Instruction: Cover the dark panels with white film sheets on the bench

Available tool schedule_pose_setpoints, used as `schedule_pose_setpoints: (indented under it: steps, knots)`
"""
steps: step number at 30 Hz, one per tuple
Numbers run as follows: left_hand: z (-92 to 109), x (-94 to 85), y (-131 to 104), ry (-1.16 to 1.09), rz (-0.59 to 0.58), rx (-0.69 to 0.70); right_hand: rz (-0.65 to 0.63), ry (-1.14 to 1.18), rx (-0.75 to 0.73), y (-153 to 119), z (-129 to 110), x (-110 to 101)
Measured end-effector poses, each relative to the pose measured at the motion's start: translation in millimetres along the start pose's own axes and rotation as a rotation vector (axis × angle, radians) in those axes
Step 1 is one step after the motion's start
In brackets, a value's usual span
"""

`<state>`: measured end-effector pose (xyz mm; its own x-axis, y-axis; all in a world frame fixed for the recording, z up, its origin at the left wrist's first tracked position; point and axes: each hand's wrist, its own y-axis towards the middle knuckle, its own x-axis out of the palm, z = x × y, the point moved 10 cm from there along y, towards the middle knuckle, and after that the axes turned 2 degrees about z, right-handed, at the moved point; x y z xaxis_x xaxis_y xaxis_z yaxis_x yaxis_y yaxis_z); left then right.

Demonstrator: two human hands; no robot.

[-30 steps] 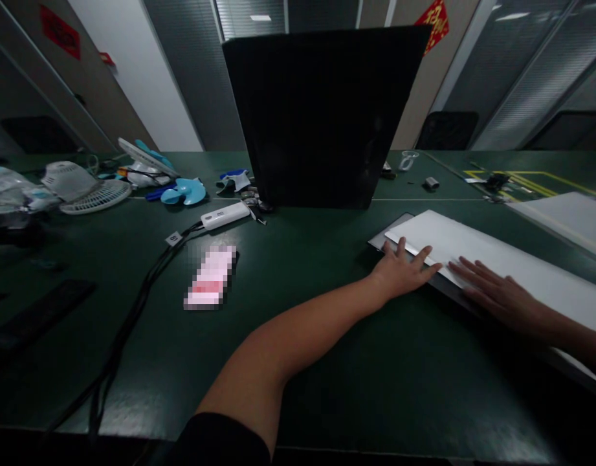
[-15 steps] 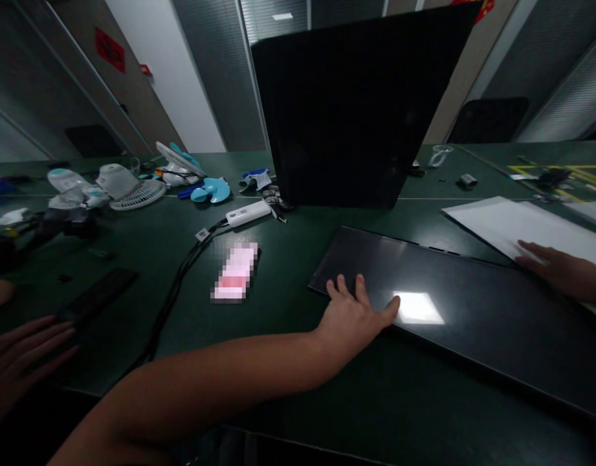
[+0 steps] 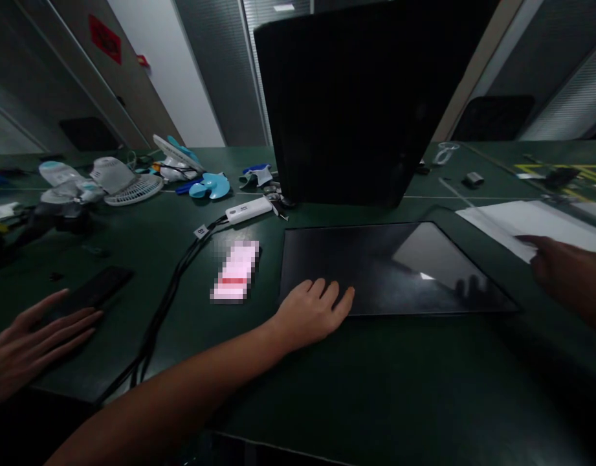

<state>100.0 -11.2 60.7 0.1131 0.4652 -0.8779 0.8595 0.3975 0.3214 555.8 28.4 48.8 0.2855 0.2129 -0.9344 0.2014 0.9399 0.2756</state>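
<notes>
Head view: seen lying flat on the dark green tabletop (image 3: 375, 388), a glossy black rectangular panel (image 3: 385, 265), just in front of a tall black upright board (image 3: 356, 103). Resting on the panel's near left corner, the left hand (image 3: 310, 314), palm down, fingers loosely spread, gripping nothing. Hovering past the panel's right end, the right hand (image 3: 567, 275), dark and blurred, close to a white flat sheet (image 3: 511, 223); cannot tell whether open or closed, nor whether touching the sheet. Mirrored faintly in the panel's gloss, its fingers.

Just left of the panel, a pink-and-white oblong item (image 3: 235, 272), blurred out. Beyond that, a white oblong plastic device (image 3: 249, 210) with black cables (image 3: 166, 304) trailing toward the near edge. Farther left, a white round fan grille (image 3: 132, 189) and a blue plastic fan blade (image 3: 210, 186). At the far left, another person's hand (image 3: 30, 343), flat and open, fingertips beside a slim black slab (image 3: 96, 291).
</notes>
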Motion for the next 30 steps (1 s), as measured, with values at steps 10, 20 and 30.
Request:
schedule_pose_setpoints:
  steps: [10, 20, 30]
  knots:
    - [16, -37.2, -20, 0.035, 0.53, 0.199, 0.227, 0.283, -0.909, -95, -240, -60]
    - [12, -12.7, -16, 0.006, 0.351, 0.117, 0.125, 0.409, -1.09, -95, -281, -69]
    - [11, -9.4, -16, 0.0, 0.28, 0.123, 0.008, 0.267, -0.101, 15, -56, 20]
